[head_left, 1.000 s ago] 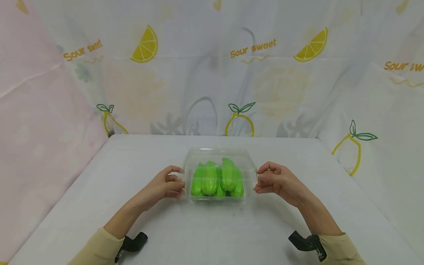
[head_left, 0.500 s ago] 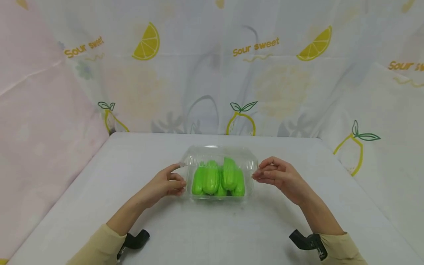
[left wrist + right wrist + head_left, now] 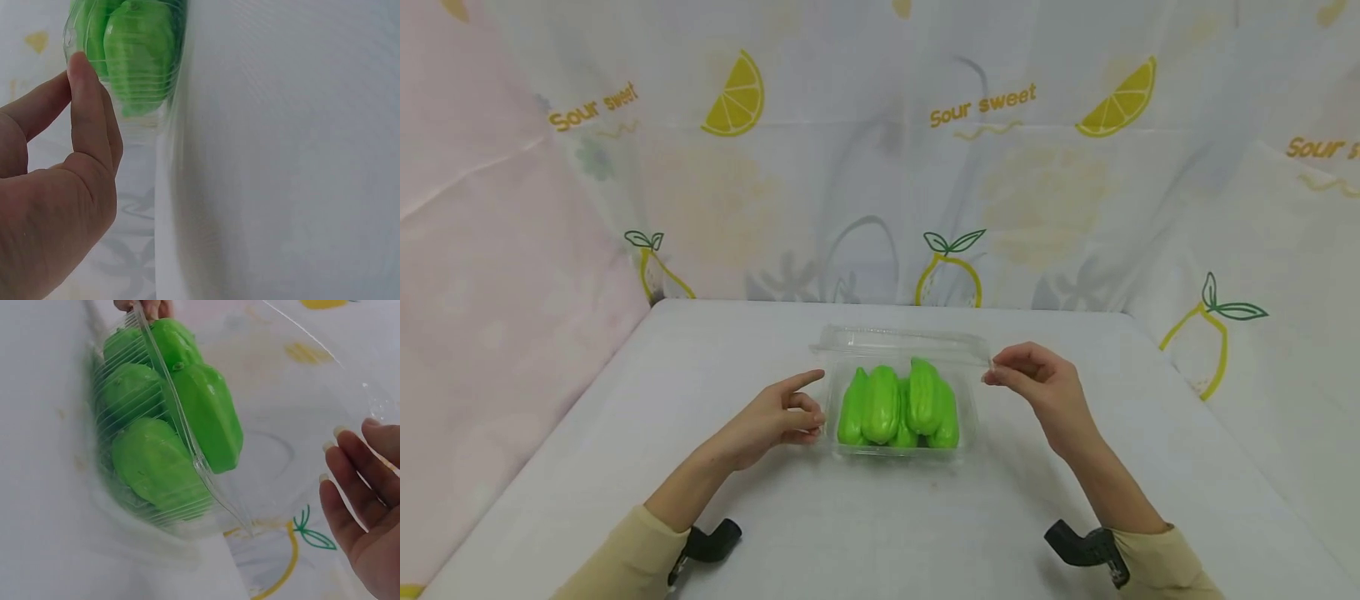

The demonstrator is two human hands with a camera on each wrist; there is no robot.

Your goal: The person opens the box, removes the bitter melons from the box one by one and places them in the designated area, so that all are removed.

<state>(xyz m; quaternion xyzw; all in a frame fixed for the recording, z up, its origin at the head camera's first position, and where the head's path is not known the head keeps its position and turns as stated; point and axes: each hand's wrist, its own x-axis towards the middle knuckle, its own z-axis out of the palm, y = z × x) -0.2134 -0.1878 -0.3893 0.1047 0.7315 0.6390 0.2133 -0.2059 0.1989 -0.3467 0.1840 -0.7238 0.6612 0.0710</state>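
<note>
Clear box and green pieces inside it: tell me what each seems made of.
Clear box: thin, glossy plastic by the look, with see-through, ribbed walls and glints. Green pieces: smooth and shiny, possibly moulded plastic or foam, judging by even colour and highlights.

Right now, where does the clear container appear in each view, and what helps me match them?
Head: the clear container sits a little below the picture's centre.
Left wrist: the clear container is at upper left, cut off by the top edge.
Right wrist: the clear container has its filled base left of centre.
Shared landmark: the green pieces inside.
</note>
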